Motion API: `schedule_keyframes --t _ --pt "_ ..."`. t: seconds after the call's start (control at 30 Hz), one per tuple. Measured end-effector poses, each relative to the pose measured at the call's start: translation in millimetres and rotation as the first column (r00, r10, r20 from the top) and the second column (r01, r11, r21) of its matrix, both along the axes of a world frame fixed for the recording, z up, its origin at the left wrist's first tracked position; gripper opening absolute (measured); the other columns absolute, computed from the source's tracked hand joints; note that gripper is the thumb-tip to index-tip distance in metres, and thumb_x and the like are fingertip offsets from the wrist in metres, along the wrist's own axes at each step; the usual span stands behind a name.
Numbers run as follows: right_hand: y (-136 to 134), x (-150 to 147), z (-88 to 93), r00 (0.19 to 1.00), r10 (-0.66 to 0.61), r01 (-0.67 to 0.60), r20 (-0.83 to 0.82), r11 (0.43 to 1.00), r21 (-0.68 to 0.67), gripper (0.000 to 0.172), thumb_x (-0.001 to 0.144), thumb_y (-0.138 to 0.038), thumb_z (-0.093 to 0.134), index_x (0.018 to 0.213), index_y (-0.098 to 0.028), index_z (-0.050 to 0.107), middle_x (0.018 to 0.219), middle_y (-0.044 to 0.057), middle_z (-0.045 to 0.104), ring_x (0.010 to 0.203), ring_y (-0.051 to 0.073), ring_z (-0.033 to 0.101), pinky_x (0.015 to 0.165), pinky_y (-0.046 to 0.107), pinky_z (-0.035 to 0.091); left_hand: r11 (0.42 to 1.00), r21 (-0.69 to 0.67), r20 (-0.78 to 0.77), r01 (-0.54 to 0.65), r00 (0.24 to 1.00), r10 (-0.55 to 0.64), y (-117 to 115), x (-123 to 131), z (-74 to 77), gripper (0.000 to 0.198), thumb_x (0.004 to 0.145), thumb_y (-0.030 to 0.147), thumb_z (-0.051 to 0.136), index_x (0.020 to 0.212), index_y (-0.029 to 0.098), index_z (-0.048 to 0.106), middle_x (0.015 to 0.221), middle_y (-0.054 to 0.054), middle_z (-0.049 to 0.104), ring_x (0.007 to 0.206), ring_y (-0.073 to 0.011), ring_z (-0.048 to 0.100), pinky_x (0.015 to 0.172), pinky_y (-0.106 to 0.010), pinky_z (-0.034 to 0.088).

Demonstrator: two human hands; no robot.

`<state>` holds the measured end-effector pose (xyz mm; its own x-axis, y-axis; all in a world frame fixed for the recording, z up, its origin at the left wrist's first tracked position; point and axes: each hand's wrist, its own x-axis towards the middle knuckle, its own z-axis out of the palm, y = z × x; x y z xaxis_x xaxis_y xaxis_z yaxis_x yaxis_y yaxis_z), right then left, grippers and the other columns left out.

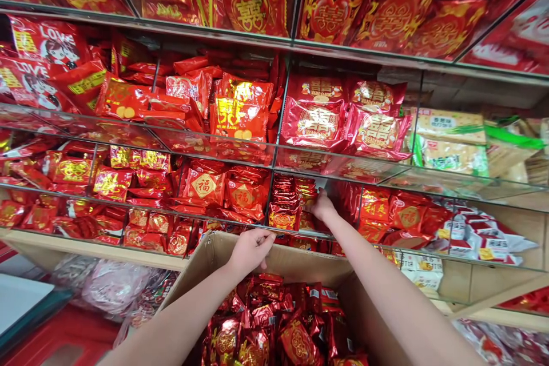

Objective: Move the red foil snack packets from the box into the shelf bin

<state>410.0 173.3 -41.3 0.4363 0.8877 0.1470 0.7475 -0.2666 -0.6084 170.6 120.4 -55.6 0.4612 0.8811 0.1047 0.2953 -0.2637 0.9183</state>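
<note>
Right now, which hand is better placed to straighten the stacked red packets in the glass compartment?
Probably the right. The right hand is inside the glass compartment, at the stacked red packets. The left hand grips the cardboard box by its rim, lower and outside the glass.

Left hand (251, 249) is gripping the rim of the brown cardboard box (300, 266), right hand (322, 206) is touching stacked shiny red foil packets (283, 206).
</note>
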Motion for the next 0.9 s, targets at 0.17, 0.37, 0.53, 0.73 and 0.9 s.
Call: schedule_keyframes --t 0.17,0.37,0.53,0.73,0.9 --pt "-9.9 -3.0 14.2 1.0 -0.027 0.026 -0.013 0.999 -0.03 0.083 0.057 -0.03 0.065 0.126 -0.01 0.022 0.101 0.016 0.056 0.091 0.024 0.056 0.074 0.032 0.043 1.0 -0.025 0.02 0.013 1.0 -0.013 1.7 -2.5 0.9 0.032 0.074 0.045 0.044 0.074 0.017 0.059 0.044 0.006 0.048 0.03 -0.0075 0.05 0.031 -0.016 0.031" --pt "-79.4 -36.6 43.7 0.959 0.156 -0.249 0.235 0.86 0.446 0.028 0.078 -0.024 0.041 0.104 -0.016 0.047 0.107 0.012 0.05 0.103 0.022 0.044 0.086 0.037 0.036 0.999 -0.02 0.004 0.035 0.999 -0.035 2.1 -3.3 2.2 0.031 0.074 0.044 0.043 0.075 0.016 0.058 0.047 0.006 0.05 0.033 -0.007 0.051 0.035 -0.015 0.034" --pt "-151.8 -77.7 19.8 0.664 0.666 -0.73 0.34 0.676 0.102 0.022 0.082 -0.025 0.036 0.092 -0.021 0.055 0.089 0.007 0.055 0.085 0.017 0.049 0.077 0.032 0.04 0.994 0.032 -0.049 0.103 0.994 -0.101 -3.4 -5.8 4.8 0.027 0.072 0.041 0.046 0.069 0.016 0.055 0.043 0.006 0.048 0.035 -0.0082 0.052 0.037 -0.015 0.033" --pt "-174.7 -78.1 -55.8 0.635 0.745 -0.697 0.206 0.667 -0.264 0.018 0.077 -0.024 0.043 0.086 -0.018 0.058 0.083 0.006 0.057 0.076 0.016 0.052 0.068 0.027 0.04 0.934 0.003 -0.418 0.358 0.849 -0.324 -8.6 -19.4 7.0 0.025 0.066 0.039 0.051 0.052 0.018 0.055 0.041 0.003 0.053 0.039 -0.0109 0.052 0.04 -0.018 0.033" --pt "-171.3 -71.2 -72.1 0.668 0.732 -0.643 0.135 0.659 -0.389 0.024 0.071 -0.034 0.052 0.087 -0.017 0.06 0.084 0.007 0.061 0.078 0.018 0.054 0.068 0.027 0.039 0.938 -0.086 -0.594 0.335 0.739 -0.319 -12.9 -32.0 -22.1 0.021 0.038 0.027 0.071 0.057 0.022 0.062 0.053 0.001 0.063 0.047 -0.0161 0.055 0.048 -0.023 0.04"
